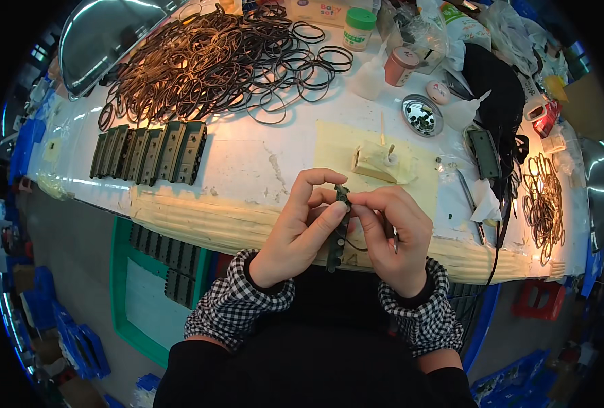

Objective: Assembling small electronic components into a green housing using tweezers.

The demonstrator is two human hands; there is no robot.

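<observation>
My left hand (300, 234) is closed around a narrow dark green plastic part (336, 253), held upright over the table's near edge. Round wheel-like studs run along its side. Fingers of my right hand (398, 228) pinch near the upper end of that part. A thin black band (353, 245) curves from the part toward my right hand; the rest of its loop is hidden behind the fingers. Just beyond my hands, a cream-coloured block wrapped in tape (376, 163) rests on a yellow sheet (329, 139).
A large heap of dark bands (213, 64) lies at the back left, behind a row of green box-like parts (149, 153). Small green pieces fill a round metal dish (422, 115). More bands (543, 204) hang at right. Below left is a green tray (119, 272).
</observation>
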